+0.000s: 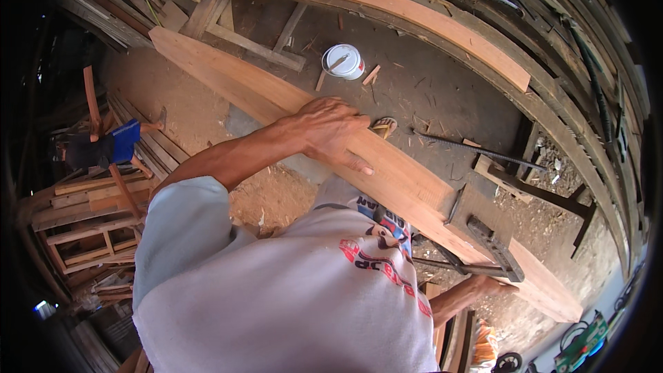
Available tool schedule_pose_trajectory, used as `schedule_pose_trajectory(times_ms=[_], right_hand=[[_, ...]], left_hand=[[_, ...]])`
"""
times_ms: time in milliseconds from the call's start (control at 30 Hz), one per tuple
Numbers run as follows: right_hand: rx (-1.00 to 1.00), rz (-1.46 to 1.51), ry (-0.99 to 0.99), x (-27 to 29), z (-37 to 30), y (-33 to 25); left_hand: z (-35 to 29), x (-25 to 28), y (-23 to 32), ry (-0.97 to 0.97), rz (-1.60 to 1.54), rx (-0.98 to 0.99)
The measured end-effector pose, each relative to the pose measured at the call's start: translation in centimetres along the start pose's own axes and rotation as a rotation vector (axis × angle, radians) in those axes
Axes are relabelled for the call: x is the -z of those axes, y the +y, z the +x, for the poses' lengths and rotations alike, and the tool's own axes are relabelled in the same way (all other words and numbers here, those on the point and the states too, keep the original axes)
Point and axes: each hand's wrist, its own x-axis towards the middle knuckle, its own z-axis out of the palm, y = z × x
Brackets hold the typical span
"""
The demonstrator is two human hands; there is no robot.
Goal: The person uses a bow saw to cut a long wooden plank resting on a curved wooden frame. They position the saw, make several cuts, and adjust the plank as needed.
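A long reddish-brown wooden plank (407, 166) runs slantwise from the upper left to the lower right in front of my body. My left hand (336, 131) lies across its middle, fingers over the far edge and thumb on the top face. Farther right, my right hand (487, 287) grips the near edge close to the plank's right end, with part of its fingers hidden. Between that hand and my left one, a dark metal bracket-like frame (496, 249) crosses over the plank. A thin dark rod (454, 207) rests against the plank beside a brown block.
A white lidded bucket (342, 61) with a brush-like tool on top stands on the dirt floor beyond the plank. Stacked long boards (394, 3) curve along the far side. Another person in blue shorts (126, 141) is at left, near piled timber. A green power tool (582, 345) lies lower right.
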Motion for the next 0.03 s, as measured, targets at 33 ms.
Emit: schedule_pose_trajectory(times_ms=[33], right_hand=[[0.002,-0.005,0.000,-0.10,0.21,0.09]], left_hand=[[0.16,-0.12,-0.08,0.010,0.008,-0.016]])
